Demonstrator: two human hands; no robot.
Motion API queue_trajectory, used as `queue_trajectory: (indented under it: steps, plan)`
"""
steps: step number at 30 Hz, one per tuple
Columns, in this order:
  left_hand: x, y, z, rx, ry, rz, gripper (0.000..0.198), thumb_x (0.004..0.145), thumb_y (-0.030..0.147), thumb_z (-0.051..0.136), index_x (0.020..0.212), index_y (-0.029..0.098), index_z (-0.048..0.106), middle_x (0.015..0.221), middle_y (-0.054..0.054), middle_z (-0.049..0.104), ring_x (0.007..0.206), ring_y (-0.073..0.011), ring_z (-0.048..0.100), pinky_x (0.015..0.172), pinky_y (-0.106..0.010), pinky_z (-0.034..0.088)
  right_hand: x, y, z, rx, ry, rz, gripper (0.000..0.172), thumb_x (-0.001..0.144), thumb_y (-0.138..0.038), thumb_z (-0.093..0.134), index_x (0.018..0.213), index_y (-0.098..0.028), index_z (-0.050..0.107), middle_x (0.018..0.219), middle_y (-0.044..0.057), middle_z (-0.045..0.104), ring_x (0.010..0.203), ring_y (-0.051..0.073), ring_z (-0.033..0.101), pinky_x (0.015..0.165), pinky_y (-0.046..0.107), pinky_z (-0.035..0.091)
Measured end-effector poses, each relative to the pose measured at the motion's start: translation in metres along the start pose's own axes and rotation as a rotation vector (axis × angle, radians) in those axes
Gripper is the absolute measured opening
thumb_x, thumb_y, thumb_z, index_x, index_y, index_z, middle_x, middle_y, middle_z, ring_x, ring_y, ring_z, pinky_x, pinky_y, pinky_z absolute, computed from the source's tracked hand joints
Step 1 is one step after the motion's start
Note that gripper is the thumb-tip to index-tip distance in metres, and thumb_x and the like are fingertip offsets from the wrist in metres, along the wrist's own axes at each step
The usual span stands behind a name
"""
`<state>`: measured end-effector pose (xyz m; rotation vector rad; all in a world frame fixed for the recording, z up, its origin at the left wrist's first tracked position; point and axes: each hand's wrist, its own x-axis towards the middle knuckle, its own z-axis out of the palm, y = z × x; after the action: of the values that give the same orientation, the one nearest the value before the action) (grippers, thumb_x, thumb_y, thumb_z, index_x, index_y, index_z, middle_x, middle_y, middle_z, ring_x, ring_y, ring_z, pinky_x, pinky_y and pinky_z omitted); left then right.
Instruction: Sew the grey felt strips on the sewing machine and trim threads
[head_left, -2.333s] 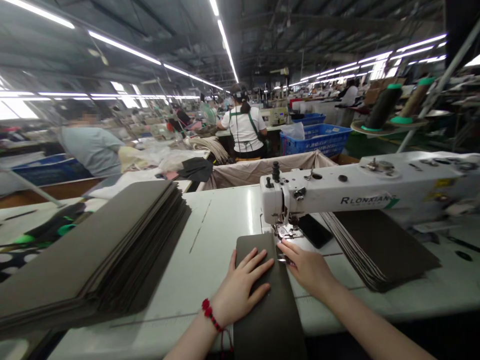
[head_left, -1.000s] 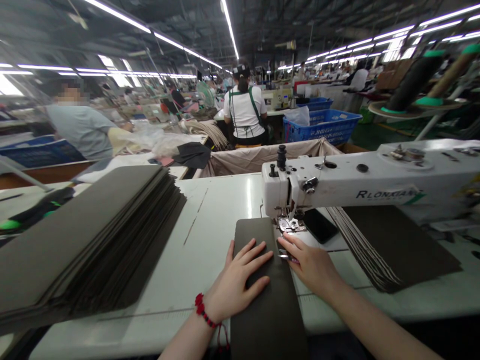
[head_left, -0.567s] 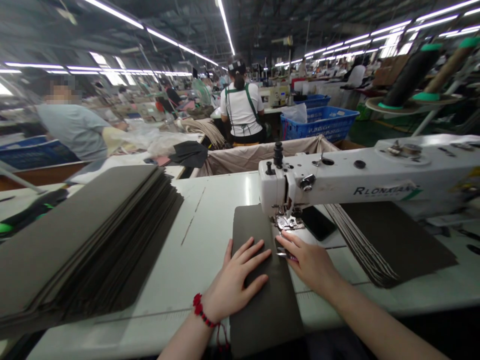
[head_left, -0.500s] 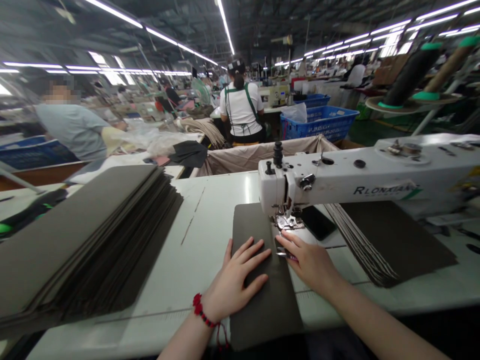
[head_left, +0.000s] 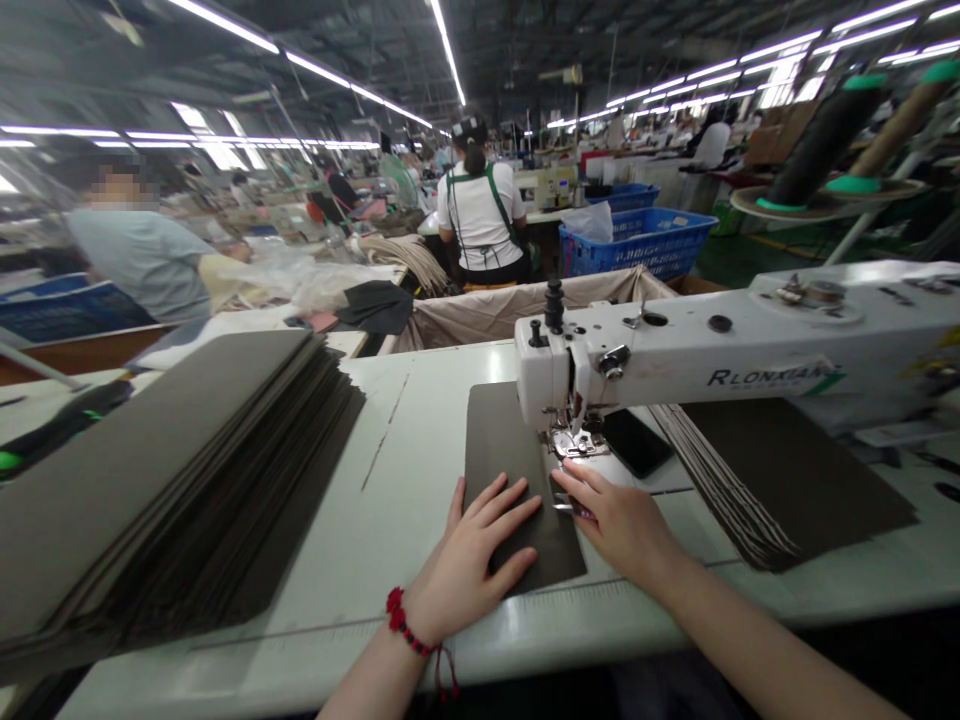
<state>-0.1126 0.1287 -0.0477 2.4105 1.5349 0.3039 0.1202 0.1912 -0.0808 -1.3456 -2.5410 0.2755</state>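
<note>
A dark olive strip of sheet material (head_left: 502,440) lies flat on the white sewing table (head_left: 397,540), its far part running under the presser foot (head_left: 574,443) of a white RLONXIANG sewing machine (head_left: 675,355). My left hand (head_left: 469,555) presses flat on the strip with its fingers spread. My right hand (head_left: 619,525) sits at the strip's right edge beside the foot, with small metal snips (head_left: 566,509) showing between its fingers. A red beaded bracelet (head_left: 397,620) circles my left wrist.
A tall stack of dark sheets (head_left: 172,470) fills the table's left side. A fanned stack (head_left: 772,480) and a black phone (head_left: 636,443) lie right of the foot. Behind are a beige fabric bin (head_left: 525,315), a blue basket (head_left: 637,245), thread cones (head_left: 821,135) and co-workers (head_left: 480,215).
The strip has slid away from me under the foot, and its near end now rests on the table instead of hanging past the front edge. My hands stay in about the same place.
</note>
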Motion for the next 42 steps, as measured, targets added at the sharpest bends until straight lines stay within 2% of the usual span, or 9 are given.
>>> queue_trajectory:
  steps: [11, 27, 42]
  plan:
    - [-0.0001, -0.0013, 0.0021, 0.003, 0.028, 0.012, 0.055, 0.094, 0.038, 0.050, 0.147, 0.034, 0.032, 0.152, -0.002, 0.035, 0.142, -0.0289, 0.024, 0.114, -0.059, 0.002, -0.0007, 0.0000, 0.0004, -0.006, 0.002, 0.005, 0.058, 0.086, -0.017, 0.048, 0.141, -0.034, 0.040, 0.148, -0.001, 0.041, 0.110, 0.021, 0.060, 0.084, 0.035, 0.052]
    - [0.0006, -0.0007, 0.0036, 0.018, 0.032, -0.018, 0.057, 0.095, 0.039, 0.049, 0.148, 0.033, 0.029, 0.155, -0.003, 0.027, 0.142, -0.0280, 0.023, 0.115, -0.058, 0.004, 0.0000, -0.0003, -0.0008, -0.011, 0.002, 0.009, 0.058, 0.086, -0.018, 0.050, 0.141, -0.034, 0.042, 0.147, -0.001, 0.042, 0.109, 0.021, 0.061, 0.085, 0.035, 0.052]
    - [0.0015, -0.0006, 0.0044, 0.047, 0.002, -0.019, 0.057, 0.095, 0.041, 0.048, 0.148, 0.033, 0.028, 0.156, -0.002, 0.025, 0.143, -0.0273, 0.020, 0.115, -0.058, 0.002, -0.0002, 0.0006, 0.0003, -0.003, 0.006, 0.005, 0.058, 0.086, -0.016, 0.050, 0.140, -0.035, 0.041, 0.148, -0.002, 0.040, 0.107, 0.021, 0.062, 0.084, 0.036, 0.052]
